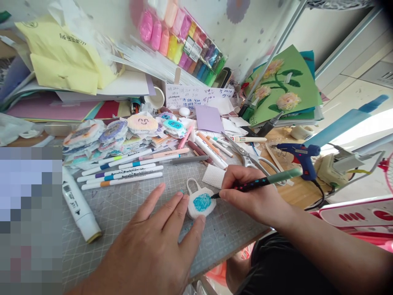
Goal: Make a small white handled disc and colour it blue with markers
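A small white bag-shaped piece (190, 207) with a loop handle lies on the grey cutting mat (144, 209). Its face carries a blue coloured patch (202, 202). My left hand (156, 233) rests flat with fingers spread, the fingertips at the left and lower edges of the piece. In my right hand (254, 200) is a marker (264, 180) with a black, star-dotted barrel and a green end. The marker's tip meets the right edge of the blue patch. Several white acrylic markers (129, 176) lie beyond my left hand.
Scissors (245, 157) and a blue glue gun (302, 155) lie to the right. Puffy decorated pieces (143, 123) are piled behind the markers. A thick white marker (78, 209) lies left. Clay packs (184, 37) stand at the back. A blurred block covers the lower left.
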`<state>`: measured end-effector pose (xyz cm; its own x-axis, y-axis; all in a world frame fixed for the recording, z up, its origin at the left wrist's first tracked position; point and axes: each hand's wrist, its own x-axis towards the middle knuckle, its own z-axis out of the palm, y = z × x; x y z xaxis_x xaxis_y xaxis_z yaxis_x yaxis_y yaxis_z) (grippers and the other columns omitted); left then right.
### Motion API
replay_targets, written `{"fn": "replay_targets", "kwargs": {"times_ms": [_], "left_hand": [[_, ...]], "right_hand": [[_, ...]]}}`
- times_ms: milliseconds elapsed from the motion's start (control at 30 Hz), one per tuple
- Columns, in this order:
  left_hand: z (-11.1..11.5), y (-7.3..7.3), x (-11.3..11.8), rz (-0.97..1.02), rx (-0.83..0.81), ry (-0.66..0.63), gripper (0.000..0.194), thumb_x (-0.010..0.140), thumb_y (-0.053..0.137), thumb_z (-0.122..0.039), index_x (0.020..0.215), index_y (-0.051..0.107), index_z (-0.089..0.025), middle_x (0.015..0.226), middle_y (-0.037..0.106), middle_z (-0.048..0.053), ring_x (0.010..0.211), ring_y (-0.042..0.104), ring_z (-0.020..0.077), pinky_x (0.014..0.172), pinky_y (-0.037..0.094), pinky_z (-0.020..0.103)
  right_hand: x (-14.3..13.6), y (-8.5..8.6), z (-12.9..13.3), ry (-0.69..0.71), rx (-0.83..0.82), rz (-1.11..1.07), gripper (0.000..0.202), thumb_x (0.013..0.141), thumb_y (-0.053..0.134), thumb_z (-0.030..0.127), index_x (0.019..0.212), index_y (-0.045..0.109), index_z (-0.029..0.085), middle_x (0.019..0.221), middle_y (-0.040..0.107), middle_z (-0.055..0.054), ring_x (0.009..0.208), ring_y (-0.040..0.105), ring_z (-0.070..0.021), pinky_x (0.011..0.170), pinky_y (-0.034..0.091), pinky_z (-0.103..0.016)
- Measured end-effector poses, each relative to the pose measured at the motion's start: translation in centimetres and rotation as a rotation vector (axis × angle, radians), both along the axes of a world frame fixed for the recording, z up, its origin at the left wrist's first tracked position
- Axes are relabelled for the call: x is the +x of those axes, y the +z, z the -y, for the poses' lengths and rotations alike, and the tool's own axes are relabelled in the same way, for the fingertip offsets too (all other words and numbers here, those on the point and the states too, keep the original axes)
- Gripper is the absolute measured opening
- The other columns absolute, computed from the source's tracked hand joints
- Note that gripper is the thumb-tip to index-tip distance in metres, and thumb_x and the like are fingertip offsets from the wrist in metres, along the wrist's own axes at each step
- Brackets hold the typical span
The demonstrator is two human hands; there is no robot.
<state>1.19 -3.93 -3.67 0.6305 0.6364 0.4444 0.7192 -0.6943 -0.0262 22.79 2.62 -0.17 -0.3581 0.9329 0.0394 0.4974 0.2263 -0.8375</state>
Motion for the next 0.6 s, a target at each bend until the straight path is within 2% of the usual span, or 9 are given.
{"fn": "replay_targets", "kwargs": {"times_ms": [100,367,600], "left_hand": [[0.0,-0.1,0.0,-0.014,-0.051,0.038,0.026,0.088,0.053,-0.032,0.108,0.069,-0.029,0.116,0.071,0.005,0.111,0.062,0.0232,0.113,0.024,0.046],[0.1,0.2,0.1,-0.004,-0.064,0.046,0.027,0.090,0.051,-0.030,0.111,0.068,-0.029,0.115,0.071,0.006,0.110,0.062,0.0238,0.110,0.030,0.050],[0.2,0.4,0.2,0.000,-0.047,0.053,0.026,0.088,0.053,-0.030,0.108,0.070,-0.029,0.116,0.071,0.007,0.110,0.063,0.0243,0.111,0.026,0.048]], "right_hand": [[0.0,0.1,0.1,0.012,0.007,0.006,0.016,0.067,0.058,0.016,0.055,0.048,0.018,0.053,0.045,0.004,0.050,0.039,-0.0086,0.046,0.032,-0.021],[-0.8,0.3,0.8,0.070,-0.039,0.008,0.016,0.066,0.058,0.014,0.055,0.048,0.018,0.051,0.047,0.004,0.049,0.040,-0.0084,0.044,0.032,-0.020],[-1.8,0.2,1.1,0.060,-0.024,-0.066,0.017,0.068,0.061,0.014,0.056,0.050,0.018,0.054,0.048,0.004,0.050,0.041,-0.0077,0.045,0.032,-0.019]]}}
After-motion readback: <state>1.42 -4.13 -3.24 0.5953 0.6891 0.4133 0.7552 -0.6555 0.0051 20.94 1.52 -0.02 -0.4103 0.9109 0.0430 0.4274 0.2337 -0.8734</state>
